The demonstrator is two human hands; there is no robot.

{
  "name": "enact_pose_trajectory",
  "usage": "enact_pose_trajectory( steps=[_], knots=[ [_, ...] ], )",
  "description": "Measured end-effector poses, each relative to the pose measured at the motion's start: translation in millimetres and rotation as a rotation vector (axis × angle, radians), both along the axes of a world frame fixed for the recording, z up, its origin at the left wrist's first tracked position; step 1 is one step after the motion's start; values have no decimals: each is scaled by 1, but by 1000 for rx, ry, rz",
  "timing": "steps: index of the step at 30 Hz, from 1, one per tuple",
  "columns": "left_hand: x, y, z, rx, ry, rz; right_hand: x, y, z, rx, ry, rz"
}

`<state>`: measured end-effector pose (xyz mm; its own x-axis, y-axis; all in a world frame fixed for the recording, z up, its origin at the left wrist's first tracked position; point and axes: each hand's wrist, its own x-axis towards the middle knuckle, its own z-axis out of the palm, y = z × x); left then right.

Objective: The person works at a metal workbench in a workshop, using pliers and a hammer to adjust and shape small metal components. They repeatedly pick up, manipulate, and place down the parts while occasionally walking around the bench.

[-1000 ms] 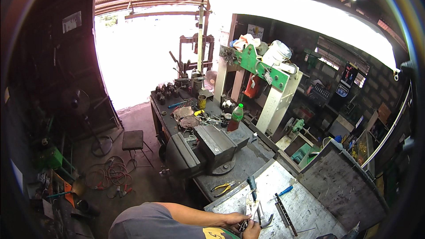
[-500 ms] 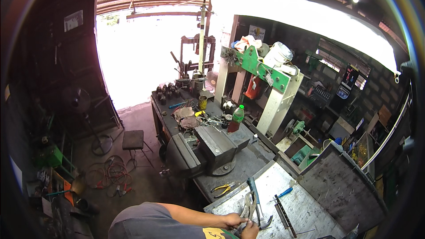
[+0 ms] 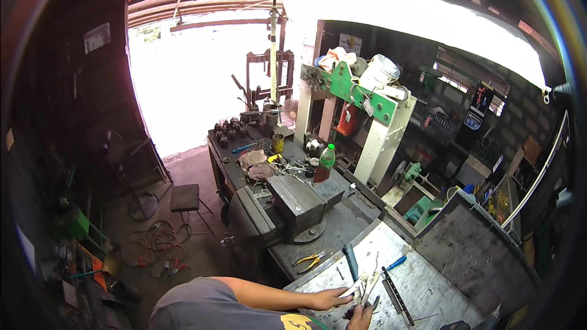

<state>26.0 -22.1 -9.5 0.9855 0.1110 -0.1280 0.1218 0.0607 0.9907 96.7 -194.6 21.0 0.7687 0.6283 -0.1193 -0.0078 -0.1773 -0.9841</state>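
My left hand (image 3: pixel 332 299) and my right hand (image 3: pixel 359 316) are close together over the pale metal bench top (image 3: pixel 422 287). Both are closed on silver pliers (image 3: pixel 365 285), whose long arms point away from me and stand apart, a little blurred. My fingers hide part of the tool. Just beyond them a hammer (image 3: pixel 350 261) with a dark blue-grey handle lies on the bench, its other end covered by the pliers and hands. Right of my hands are a long dark slotted bar (image 3: pixel 397 296), a blue-handled screwdriver (image 3: pixel 397 262) and a thin rod (image 3: pixel 426 316).
Yellow-handled pliers (image 3: pixel 309 260) lie on the dark workbench to the left. Beyond them stands a big bench vise (image 3: pixel 293 205), with a green-capped bottle (image 3: pixel 325 164) behind it. A raised dark metal panel (image 3: pixel 477 256) borders the right side. A stool (image 3: pixel 185 198) and coiled cables (image 3: pixel 158 241) are on the floor.
Both hands have shifted right and slightly away from the hammer, with the pliers. The pliers' arms have swung wider apart and to the right. A small dark piece beside the hammer now shows.
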Motion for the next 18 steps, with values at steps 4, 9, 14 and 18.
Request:
enact_pose_trajectory(
  steps=[4, 9, 14, 18],
  knots=[
    [14, -24, 33, 109, -224, 129, -10, 15, 6, 367, 129, 69],
    [14, -18, 46, 490, -362, 137, -7, 9, 6, 445, 97, 62],
    [14, -9, 23, 532, -312, -93, 2, -11, -2, 229, 358, 136],
    [6, 8, -3, 733, -236, -112, 11, -26, -15, 76, 352, -214]
  ],
)
